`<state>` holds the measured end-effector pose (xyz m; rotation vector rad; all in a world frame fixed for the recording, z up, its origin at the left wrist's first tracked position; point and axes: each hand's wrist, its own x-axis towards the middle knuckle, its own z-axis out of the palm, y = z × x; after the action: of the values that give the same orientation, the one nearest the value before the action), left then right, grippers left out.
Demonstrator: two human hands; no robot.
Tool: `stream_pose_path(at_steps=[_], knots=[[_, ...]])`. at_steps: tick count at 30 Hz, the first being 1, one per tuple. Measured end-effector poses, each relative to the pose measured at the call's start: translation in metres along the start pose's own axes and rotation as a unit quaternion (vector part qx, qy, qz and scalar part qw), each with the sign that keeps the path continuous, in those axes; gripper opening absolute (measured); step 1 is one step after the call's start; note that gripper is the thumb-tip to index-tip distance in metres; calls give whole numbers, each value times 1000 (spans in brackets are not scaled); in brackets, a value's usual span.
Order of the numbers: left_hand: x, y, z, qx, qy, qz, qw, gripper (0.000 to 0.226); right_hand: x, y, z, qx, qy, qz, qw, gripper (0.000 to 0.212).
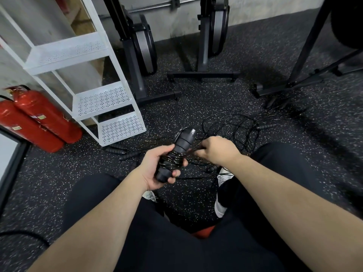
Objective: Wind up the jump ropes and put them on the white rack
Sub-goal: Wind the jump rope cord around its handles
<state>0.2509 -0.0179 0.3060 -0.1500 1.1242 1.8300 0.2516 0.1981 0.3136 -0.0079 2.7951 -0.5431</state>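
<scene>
Speckled black rubber flooring carries a tangle of thin black jump ropes ahead of my knees, with ribbed handles lying near the white rack. My left hand grips a pair of black ribbed handles, held together and tilted upward, with thin cord coiled tightly around their lower half. My right hand is curled, pinching the cord just beside the bundle. Two red fire extinguishers lean left of the rack.
</scene>
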Motion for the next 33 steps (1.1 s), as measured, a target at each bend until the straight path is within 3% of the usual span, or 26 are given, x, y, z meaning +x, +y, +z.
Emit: stream_pose_path(at_steps=[3,5,8,13,15,19,22,25,28,33], knots=[[2,-1,7,64,-46,-16,997,62,0,-1,-4,-16,37,17,999,17],[5,0,10,115,-67,-17,991,70,1,0,-4,-45,7,9,999,8],[4,1,16,183,-56,-31,981,64,3,4,3,-59,-11,-5,998,18],[4,3,19,282,-12,-53,958,56,8,10,2,-62,-52,-20,996,13],[2,7,23,393,-14,-56,918,55,8,7,0,-78,-72,-12,994,18],[2,12,35,646,-10,-71,760,60,8,8,10,-99,-68,-49,992,14],[4,7,40,755,7,-60,653,72,8,7,14,-99,-62,-55,992,5],[6,4,43,820,43,-41,569,78,8,5,14,-113,-42,-63,991,8],[8,0,42,843,76,-32,531,79,8,2,12,-108,-39,-67,991,8],[14,-10,38,849,109,-26,517,82,6,1,10,-108,-54,-71,990,7]])
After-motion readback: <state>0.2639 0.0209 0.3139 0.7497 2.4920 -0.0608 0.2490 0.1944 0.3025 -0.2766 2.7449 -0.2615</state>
